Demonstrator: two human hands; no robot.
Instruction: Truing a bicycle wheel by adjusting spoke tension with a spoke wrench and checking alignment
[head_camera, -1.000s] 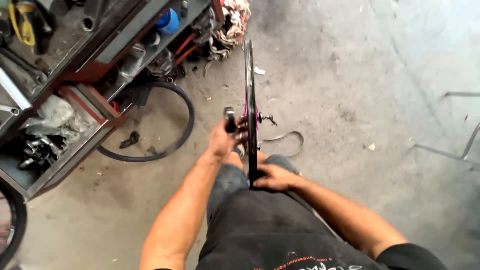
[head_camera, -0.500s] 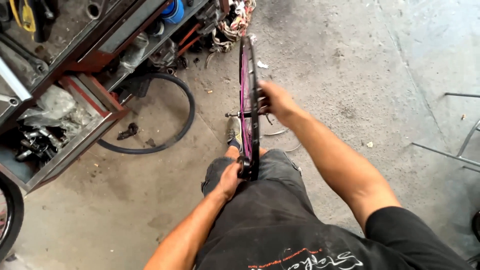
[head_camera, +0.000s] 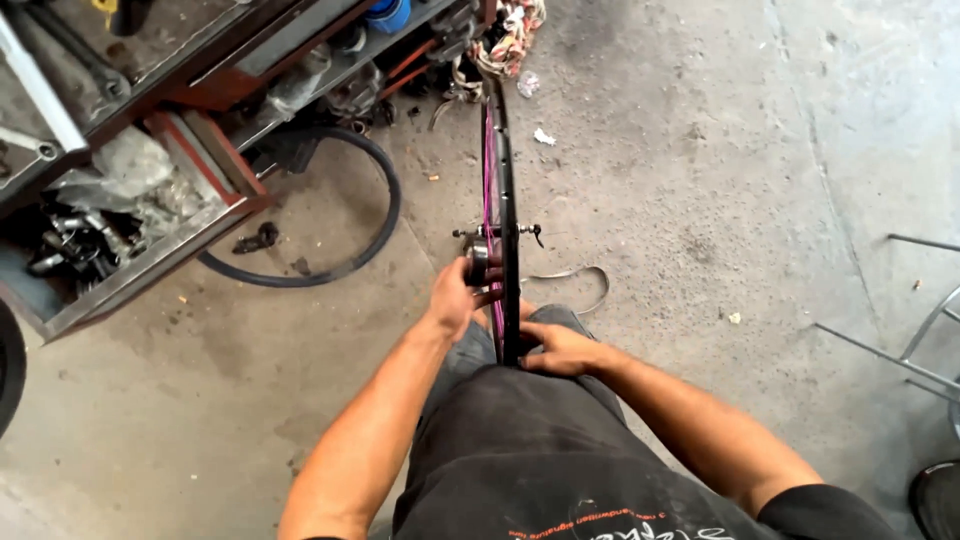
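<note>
A bicycle wheel (head_camera: 497, 160) with a black rim and purple spokes stands upright on edge in front of me, seen edge-on. Its axle (head_camera: 497, 232) sticks out on both sides at the hub. My left hand (head_camera: 455, 297) is on the wheel's left side just below the hub and holds a small dark cylindrical part (head_camera: 477, 263) against the spokes. My right hand (head_camera: 560, 348) grips the rim's near lower part, close to my lap.
A black tyre (head_camera: 382, 215) lies flat on the concrete floor at the left. A metal workbench (head_camera: 140, 265) with trays of greasy parts lines the upper left. A thin strip (head_camera: 590, 285) lies behind the wheel. Metal frame legs (head_camera: 915, 335) stand at the right.
My right hand has come down from the hub to the rim's near edge. My left hand has gone up from the rim to just below the hub. The camera has shifted closer.
</note>
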